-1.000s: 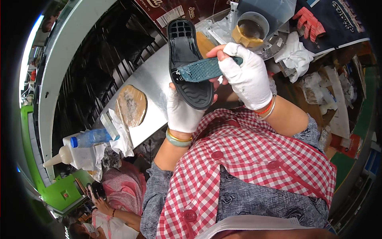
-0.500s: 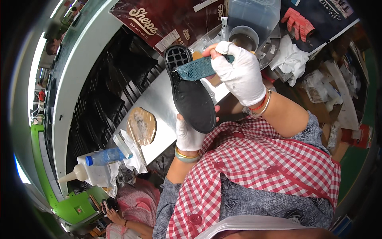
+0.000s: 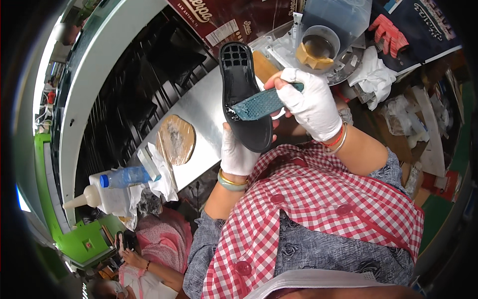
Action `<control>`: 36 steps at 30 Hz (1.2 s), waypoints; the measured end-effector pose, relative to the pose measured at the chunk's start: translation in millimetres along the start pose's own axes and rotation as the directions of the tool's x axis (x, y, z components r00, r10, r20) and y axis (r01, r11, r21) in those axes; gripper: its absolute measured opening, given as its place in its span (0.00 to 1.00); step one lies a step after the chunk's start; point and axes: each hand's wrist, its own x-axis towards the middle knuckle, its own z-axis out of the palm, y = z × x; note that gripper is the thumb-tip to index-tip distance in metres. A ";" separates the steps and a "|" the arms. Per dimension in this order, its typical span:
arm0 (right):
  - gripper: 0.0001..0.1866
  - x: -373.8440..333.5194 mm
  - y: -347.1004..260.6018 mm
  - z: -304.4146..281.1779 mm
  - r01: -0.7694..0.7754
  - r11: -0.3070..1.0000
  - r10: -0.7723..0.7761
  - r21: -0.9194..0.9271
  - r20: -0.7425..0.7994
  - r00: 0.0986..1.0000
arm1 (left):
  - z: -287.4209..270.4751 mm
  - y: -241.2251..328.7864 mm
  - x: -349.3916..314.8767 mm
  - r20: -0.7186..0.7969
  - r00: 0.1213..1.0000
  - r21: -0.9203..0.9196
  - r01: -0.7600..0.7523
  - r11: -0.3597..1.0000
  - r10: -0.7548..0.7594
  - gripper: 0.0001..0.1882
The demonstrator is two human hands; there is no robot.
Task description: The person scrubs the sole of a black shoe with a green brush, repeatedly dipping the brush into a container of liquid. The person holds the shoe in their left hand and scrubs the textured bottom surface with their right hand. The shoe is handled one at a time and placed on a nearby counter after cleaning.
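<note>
Black shoe sole (image 3: 238, 82), one, raised before the metal table (image 3: 204, 104), lower end clasped by the left hand (image 3: 238, 155); teal strip (image 3: 264, 103), pinched in the right hand (image 3: 312, 103), tip at sole's edge; tabletop showing between sole and wooden board (image 3: 178, 142).

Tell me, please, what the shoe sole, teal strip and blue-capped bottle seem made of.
Shoe sole: probably rubber, satin, with moulded cells. Teal strip: rubber or plastic, can't tell which; patterned, glossy. Blue-capped bottle: likely smooth plastic, translucent with highlights.
</note>
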 end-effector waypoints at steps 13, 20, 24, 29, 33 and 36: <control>0.12 -4.8 12.9 10.5 -0.026 0.993 0.056 -0.118 0.256 0.965 | -18.9 9.6 -12.0 -0.234 0.970 0.020 0.067 0.998 -0.060 0.40; 0.13 15.2 5.8 26.1 -0.134 0.966 0.228 -0.219 0.490 0.841 | -40.7 22.2 -20.1 -0.082 0.988 -0.016 0.128 0.992 -0.129 0.39; 0.16 28.0 10.2 42.4 -0.125 0.939 0.294 -0.320 0.558 0.776 | -50.4 34.2 -27.0 -0.156 0.974 -0.008 0.166 0.986 -0.165 0.36; 0.16 41.9 26.9 68.6 -0.130 0.937 0.309 -0.323 0.599 0.739 | -76.3 63.8 -33.6 -0.215 0.938 0.016 0.281 0.959 -0.271 0.31; 0.16 54.4 33.6 83.5 -0.063 0.931 0.293 -0.359 0.634 0.715 | -89.4 87.4 -35.4 -0.221 0.921 0.035 0.336 0.941 -0.321 0.28; 0.16 63.4 38.3 89.1 -0.063 0.931 0.297 -0.360 0.645 0.705 | -95.9 98.2 -34.9 -0.221 0.921 0.059 0.342 0.938 -0.322 0.27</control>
